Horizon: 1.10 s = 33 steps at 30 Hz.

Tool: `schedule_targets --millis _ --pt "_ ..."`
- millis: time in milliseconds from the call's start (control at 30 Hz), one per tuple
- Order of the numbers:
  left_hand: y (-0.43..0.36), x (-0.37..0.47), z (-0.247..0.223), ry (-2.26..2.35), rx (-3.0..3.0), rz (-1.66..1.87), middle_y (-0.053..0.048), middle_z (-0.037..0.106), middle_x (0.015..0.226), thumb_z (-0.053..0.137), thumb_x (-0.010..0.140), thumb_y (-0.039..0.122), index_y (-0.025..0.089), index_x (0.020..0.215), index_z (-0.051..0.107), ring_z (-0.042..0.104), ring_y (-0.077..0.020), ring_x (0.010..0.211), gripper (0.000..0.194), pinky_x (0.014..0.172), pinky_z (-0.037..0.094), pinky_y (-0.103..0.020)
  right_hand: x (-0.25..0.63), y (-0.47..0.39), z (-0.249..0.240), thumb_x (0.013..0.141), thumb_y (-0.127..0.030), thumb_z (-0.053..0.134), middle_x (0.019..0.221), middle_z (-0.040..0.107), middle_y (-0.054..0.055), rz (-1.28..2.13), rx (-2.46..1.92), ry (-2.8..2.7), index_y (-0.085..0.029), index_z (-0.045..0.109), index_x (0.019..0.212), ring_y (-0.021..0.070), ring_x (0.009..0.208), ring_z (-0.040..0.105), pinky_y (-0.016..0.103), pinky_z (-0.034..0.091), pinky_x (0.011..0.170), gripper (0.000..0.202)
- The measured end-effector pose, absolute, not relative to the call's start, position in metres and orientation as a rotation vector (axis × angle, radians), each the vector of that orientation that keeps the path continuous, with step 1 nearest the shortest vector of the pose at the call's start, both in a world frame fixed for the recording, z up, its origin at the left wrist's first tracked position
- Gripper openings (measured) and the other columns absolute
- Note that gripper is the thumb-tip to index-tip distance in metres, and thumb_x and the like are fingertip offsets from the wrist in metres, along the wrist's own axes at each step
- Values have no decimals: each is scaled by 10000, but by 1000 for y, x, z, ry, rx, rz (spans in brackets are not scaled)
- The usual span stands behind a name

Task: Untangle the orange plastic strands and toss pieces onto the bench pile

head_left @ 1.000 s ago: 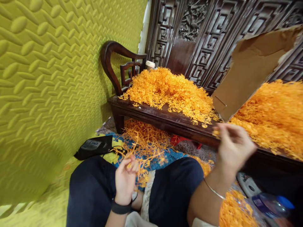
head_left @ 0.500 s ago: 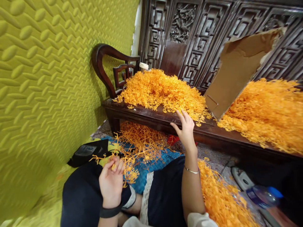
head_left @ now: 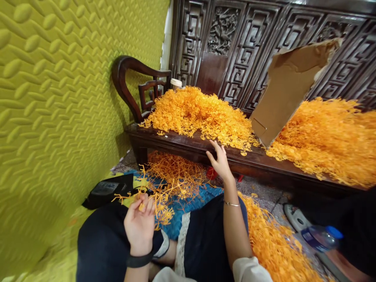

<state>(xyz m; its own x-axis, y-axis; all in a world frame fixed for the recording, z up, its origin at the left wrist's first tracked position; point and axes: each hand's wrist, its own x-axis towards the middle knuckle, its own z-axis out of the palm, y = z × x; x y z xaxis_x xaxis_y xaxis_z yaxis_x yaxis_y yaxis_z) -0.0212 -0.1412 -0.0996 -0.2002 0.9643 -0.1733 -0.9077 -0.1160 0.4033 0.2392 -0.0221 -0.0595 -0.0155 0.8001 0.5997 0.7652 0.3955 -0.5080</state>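
My left hand point(head_left: 140, 223) is closed around an orange branching plastic sprig point(head_left: 164, 209) above my lap. Thin branches with small flower-like tips stick out on both sides of the fingers. My right hand point(head_left: 219, 159) is raised at the front edge of the dark wooden bench point(head_left: 176, 143), fingers apart and holding nothing. Just beyond its fingertips lies a heap of small orange flower-like pieces point(head_left: 196, 113) on the bench seat. Bare orange stems point(head_left: 176, 166) are piled on the floor below the bench's front edge.
A cardboard piece point(head_left: 286, 90) stands upright between the left heap and another orange heap point(head_left: 326, 133). More orange sprigs point(head_left: 270, 235) lie right of my leg. Beyond are a water bottle point(head_left: 321, 237) and another person's slippered foot. A yellow padded wall point(head_left: 58, 117) rises at left.
My right hand has drawn back slightly left and down, away from the heap on the bench. The left hand keeps its hold on the sprig. The view has shifted a little.
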Motion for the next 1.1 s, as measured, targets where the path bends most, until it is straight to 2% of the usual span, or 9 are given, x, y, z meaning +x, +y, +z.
schedule_targets --millis 100,167,233,333,400,533,667,867,1100 --pt "-143 -24 -100 477 146 1729 61 368 493 566 666 98 138 620 535 317 -47 407 69 379 313 -181 223 -38 -45 889 -421 446 1254 563 100 299 -1240 -1775 -179 528 1200 214 1190 497 388 354 1026 403" --pt "-143 -25 -102 473 138 1753 62 362 498 567 672 100 139 630 534 315 -49 413 66 385 317 -181 211 -50 -37 888 -451 441 1028 663 74 561 -1195 -1857 -166 627 1011 184 958 607 311 461 866 362" --pt "-144 -27 -104 461 139 1773 63 354 506 571 681 103 141 647 538 320 -52 422 61 399 329 -180 197 -60 -35 855 -492 482 776 674 29 824 -1162 -2008 -163 662 808 150 730 609 255 482 691 378" --pt "-144 -28 -106 446 153 1791 60 356 524 567 697 106 142 658 540 331 -57 441 60 423 353 -184 175 -68 -39 733 -515 632 542 587 -27 1106 -1046 -2215 -162 627 614 108 532 521 208 416 511 372" --pt "-144 -30 -106 444 160 1803 56 363 532 557 705 106 140 656 542 329 -58 447 62 425 357 -187 162 -68 -43 691 -506 673 492 542 -44 1195 -974 -2237 -163 582 556 93 492 489 197 387 474 380" --pt "-142 -31 -104 454 167 1804 51 369 530 552 703 108 139 645 547 328 -61 446 67 420 355 -188 151 -64 -47 768 -492 599 608 614 -5 1250 -959 -1929 -162 591 646 120 578 571 225 452 567 352" --pt "-143 -25 -101 477 174 1743 48 368 506 551 678 102 145 600 545 335 -62 432 89 411 354 -195 152 -63 -46 743 -455 635 595 611 17 1093 -1036 -1721 -163 613 654 139 573 576 246 446 567 306" --pt "-155 3 -94 503 141 1569 36 396 455 577 579 118 145 454 501 353 -56 396 149 385 359 -193 156 -81 -26 744 -339 644 581 604 13 739 -1131 -1593 -155 647 639 100 488 486 227 378 480 212" --pt "-149 -18 -102 574 37 1747 34 447 493 567 550 78 133 493 524 344 -46 398 91 368 339 -174 242 -135 10 747 -224 664 730 614 13 -236 -916 -960 -193 683 783 142 624 545 273 434 543 51"
